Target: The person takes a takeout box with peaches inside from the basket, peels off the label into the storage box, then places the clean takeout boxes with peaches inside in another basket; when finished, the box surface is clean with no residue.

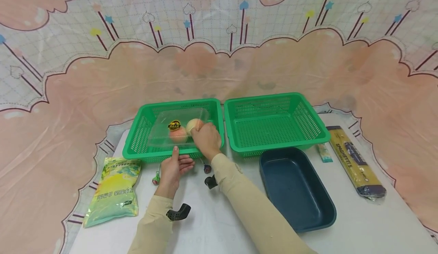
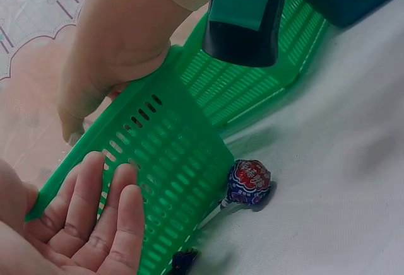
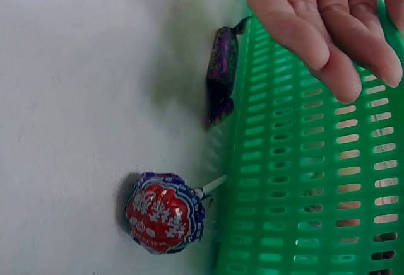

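The right hand (image 1: 206,138) reaches into the left green slatted plastic basket (image 1: 137,142), its fingers curled over a pale round peach (image 1: 193,125) in a clear plastic clamshell box (image 1: 164,134). Just below it, the left hand (image 1: 174,167) rests open-fingered against the basket's near wall.

An empty green slotted plastic basket (image 1: 273,123) sits far right of centre on the white table (image 1: 212,223). Near it lies a dark blue oblong plastic tray (image 1: 295,189). Further right, a long yellow spaghetti packet (image 1: 356,162) lies beside a small pale green sachet (image 1: 324,153). At near left lies a yellow-green printed foil bag (image 1: 114,191). A pink cloud-patterned cloth (image 1: 68,94) hangs behind.
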`<state>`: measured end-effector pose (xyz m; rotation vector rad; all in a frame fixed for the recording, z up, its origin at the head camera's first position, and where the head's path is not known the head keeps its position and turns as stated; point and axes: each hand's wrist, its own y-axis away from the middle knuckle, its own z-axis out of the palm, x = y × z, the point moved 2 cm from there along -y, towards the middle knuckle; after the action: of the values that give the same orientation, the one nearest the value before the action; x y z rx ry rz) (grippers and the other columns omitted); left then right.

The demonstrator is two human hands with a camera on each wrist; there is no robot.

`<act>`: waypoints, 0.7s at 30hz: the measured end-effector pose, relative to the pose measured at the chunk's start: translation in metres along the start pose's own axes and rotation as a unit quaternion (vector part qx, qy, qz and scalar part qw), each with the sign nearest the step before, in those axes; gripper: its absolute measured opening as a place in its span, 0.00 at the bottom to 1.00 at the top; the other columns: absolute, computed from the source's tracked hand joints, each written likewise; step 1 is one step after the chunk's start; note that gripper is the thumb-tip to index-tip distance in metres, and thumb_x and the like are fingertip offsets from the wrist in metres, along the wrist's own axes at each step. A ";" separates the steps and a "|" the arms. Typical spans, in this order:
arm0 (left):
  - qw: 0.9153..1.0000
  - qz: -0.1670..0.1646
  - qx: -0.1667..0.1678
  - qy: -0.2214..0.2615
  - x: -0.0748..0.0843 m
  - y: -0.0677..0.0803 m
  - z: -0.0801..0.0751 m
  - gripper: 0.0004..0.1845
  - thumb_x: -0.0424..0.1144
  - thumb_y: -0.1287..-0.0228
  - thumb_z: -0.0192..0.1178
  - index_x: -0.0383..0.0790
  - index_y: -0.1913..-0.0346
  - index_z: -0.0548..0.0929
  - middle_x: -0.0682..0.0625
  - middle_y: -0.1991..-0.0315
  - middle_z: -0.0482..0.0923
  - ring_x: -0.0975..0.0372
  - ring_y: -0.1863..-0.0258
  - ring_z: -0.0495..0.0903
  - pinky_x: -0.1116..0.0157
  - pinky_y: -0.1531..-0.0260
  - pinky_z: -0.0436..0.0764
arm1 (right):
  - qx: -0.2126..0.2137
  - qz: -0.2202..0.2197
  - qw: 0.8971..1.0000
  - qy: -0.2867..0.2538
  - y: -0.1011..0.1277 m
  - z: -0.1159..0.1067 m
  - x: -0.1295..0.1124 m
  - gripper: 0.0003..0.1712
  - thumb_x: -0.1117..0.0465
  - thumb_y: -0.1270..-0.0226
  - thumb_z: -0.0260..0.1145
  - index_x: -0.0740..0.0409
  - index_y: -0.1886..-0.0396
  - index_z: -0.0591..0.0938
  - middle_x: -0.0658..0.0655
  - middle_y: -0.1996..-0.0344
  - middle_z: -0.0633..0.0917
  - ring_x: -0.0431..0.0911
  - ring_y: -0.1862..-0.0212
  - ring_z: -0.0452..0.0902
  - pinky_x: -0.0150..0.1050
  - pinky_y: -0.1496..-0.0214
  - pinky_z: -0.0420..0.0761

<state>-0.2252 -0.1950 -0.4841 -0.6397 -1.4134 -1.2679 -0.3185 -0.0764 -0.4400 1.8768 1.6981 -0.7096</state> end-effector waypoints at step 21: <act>1.000 0.006 0.000 0.028 -0.001 -0.001 0.001 0.30 0.56 0.15 0.44 0.31 0.61 0.82 0.53 0.78 0.86 0.63 0.74 0.90 0.67 0.66 0.90 | -0.018 0.027 0.980 -0.199 0.002 -0.022 0.009 0.47 0.43 0.21 0.56 0.73 0.20 0.54 0.73 0.31 0.75 0.63 0.30 0.73 0.56 0.30 0.78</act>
<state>-0.2261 -0.1944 -0.4858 -0.6070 -1.3619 -1.2659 -0.3149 -0.0551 -0.4303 1.6170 1.3907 -0.9512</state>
